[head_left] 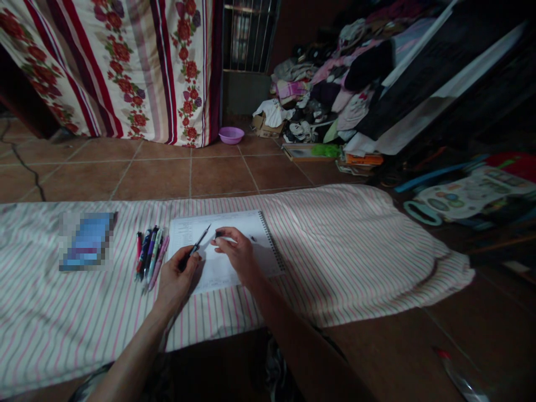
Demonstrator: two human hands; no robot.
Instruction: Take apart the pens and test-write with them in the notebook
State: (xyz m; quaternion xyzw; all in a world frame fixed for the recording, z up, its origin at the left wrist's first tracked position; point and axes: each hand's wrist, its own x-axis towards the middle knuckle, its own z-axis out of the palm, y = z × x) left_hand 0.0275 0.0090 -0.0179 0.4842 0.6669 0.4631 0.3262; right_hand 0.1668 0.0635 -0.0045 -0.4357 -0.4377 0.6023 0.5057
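Observation:
A spiral notebook [234, 223] lies open on a striped cloth [355, 245] spread over the floor. My left hand [178, 279] is closed round a dark pen [196, 245] whose tip points up and to the right over the page. My right hand [237, 251] rests on the page, its fingers pinched on a small dark piece [218, 235], perhaps a pen cap. The two hands are close together, nearly touching. Several coloured pens [148, 254] lie in a row just left of the notebook.
A blurred blue rectangle [87, 241] lies on the cloth at the left. Beyond the cloth are tiled floor, a purple bowl [231, 134], a floral hanging cloth [125, 61] and a heap of clothes and shoes [330, 84]. Toys [464, 195] lie at the right.

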